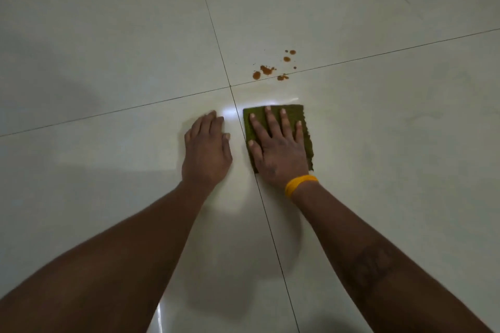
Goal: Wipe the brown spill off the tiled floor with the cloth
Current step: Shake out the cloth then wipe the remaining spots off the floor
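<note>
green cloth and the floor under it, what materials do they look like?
Green cloth: looks like a coarse woven or fibrous fabric, matte olive, with ragged, frayed edges; could be a scouring pad, hard to tell. Tiled floor: probably glazed ceramic or vitrified tile, pale and glossy, since it mirrors a light glare and the arms, with thin dark grout lines between large squares.

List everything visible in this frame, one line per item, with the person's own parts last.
tiled floor: one, pale glossy tiles with dark grout lines, fills the view
brown spill: one cluster of orange-brown drops, beyond the cloth, near a grout line
cloth: one, olive green, flat on the floor under the right hand
wristband: one, yellow, on the right wrist
left hand: one, flat on the bare floor beside the cloth
right hand: one, fingers spread, pressing the cloth
</note>
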